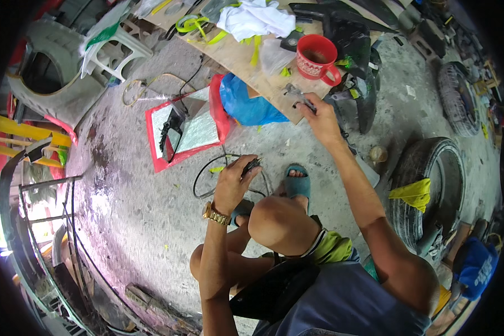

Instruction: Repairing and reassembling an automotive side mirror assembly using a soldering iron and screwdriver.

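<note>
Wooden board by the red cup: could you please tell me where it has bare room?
Bare wood lies on the board between the red cup and its blue-bag edge, near the right hand. The white-cloth end is crowded.

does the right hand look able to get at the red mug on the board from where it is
Probably yes: the right hand is already on the wooden board, at a small metal tool, and the red mug stands just beyond with nothing between.

Bare forearms, no sleeves past the shoulder. Gold watch (pixel 215 213) with metal band on the left wrist. Grey-blue sleeveless top (pixel 347 297) over the torso, near edge. Shorts with yellow-green fabric and a striped hem (pixel 327 246) by the right knee. Teal slipper (pixel 297 180) on the far foot, toes bare.
</note>
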`<state>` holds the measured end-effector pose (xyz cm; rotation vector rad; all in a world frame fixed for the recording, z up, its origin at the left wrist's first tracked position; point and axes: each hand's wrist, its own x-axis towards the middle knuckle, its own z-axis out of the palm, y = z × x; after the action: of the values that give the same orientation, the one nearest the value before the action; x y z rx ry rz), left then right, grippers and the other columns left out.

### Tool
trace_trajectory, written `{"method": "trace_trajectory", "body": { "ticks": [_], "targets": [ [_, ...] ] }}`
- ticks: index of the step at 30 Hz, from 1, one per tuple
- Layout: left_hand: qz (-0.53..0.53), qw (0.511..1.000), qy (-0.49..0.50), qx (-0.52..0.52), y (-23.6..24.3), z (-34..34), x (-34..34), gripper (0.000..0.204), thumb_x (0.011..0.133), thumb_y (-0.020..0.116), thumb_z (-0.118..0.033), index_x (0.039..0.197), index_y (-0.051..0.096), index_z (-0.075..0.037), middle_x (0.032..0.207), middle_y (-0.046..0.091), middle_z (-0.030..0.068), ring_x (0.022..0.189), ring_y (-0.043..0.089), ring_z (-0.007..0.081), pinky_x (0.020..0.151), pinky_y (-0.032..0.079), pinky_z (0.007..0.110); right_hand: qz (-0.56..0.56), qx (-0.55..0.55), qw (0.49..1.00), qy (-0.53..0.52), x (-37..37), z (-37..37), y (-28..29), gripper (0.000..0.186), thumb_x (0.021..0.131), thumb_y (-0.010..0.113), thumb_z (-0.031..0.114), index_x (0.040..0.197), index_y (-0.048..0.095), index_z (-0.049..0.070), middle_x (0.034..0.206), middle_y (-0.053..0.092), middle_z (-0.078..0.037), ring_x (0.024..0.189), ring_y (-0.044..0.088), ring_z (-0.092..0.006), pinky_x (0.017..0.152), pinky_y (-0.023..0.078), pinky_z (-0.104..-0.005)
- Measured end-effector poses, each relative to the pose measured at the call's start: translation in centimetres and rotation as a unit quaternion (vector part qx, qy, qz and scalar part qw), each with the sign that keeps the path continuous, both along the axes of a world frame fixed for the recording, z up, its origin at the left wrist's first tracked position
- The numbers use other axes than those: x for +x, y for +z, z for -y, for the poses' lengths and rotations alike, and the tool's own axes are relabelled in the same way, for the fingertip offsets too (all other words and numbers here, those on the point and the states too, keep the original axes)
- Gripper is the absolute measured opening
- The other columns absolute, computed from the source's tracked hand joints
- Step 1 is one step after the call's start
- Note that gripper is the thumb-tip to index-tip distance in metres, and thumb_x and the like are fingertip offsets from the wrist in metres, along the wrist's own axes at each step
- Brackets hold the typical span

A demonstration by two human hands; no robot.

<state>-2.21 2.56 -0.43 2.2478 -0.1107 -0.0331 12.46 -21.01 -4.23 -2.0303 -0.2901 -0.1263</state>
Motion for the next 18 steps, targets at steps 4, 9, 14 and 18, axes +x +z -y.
{"method": "trace_trajectory", "body": {
  "ticks": [4, 9, 14, 18],
  "targets": [
    [0.013, 1.000, -0.002, 0.000, 0.1, -0.1, 0.3, 0.028, 0.085, 0.070, -0.018, 0.107, 0.063, -0.002, 0.098, 0.068, 0.0173, 0.085, 0.065, 0.0364, 0.071, 0.051, 0.039, -0.135, 0.083, 0.983, 0.094, -3.9, -1.4, 2.0, 0.017, 0.088, 0.068, 0.012, 0.101, 0.064, 0.003, 0.078, 0.063, -0.005, 0.067, 0.055, -0.0106, 0.061, 0.045, -0.0266],
    [0.037, 0.999, 0.000, 0.007, 0.2, -0.3, 0.2, 0.026, 0.084, 0.072, -0.014, 0.105, 0.064, 0.000, 0.092, 0.068, 0.0170, 0.073, 0.066, 0.0300, 0.066, 0.051, 0.034, -0.273, 0.151, 0.923, 0.224, -7.1, -4.7, 1.4, 0.018, 0.087, 0.071, 0.016, 0.101, 0.066, 0.005, 0.083, 0.061, 0.004, 0.072, 0.052, -0.0045, 0.062, 0.044, -0.0216],
    [-0.020, 1.000, 0.004, -0.002, 0.8, 0.7, 0.7, 0.025, 0.086, 0.069, -0.019, 0.103, 0.062, -0.001, 0.092, 0.067, 0.0181, 0.081, 0.064, 0.0382, 0.069, 0.050, 0.040, -0.218, 0.170, 0.934, 0.225, -7.2, -4.9, 0.3, 0.017, 0.089, 0.067, 0.012, 0.096, 0.063, -0.002, 0.077, 0.066, -0.005, 0.073, 0.057, -0.0064, 0.065, 0.049, -0.0253],
    [-0.021, 0.999, 0.030, 0.001, -0.3, 0.2, 0.4, 0.022, 0.088, 0.068, -0.019, 0.099, 0.060, -0.002, 0.087, 0.065, 0.0176, 0.077, 0.063, 0.0371, 0.067, 0.049, 0.038, -0.174, 0.194, 0.947, 0.190, -6.9, -4.9, 0.5, 0.009, 0.090, 0.065, 0.007, 0.091, 0.063, -0.001, 0.077, 0.066, -0.004, 0.073, 0.056, -0.0051, 0.064, 0.046, -0.0222]
  ]
}}
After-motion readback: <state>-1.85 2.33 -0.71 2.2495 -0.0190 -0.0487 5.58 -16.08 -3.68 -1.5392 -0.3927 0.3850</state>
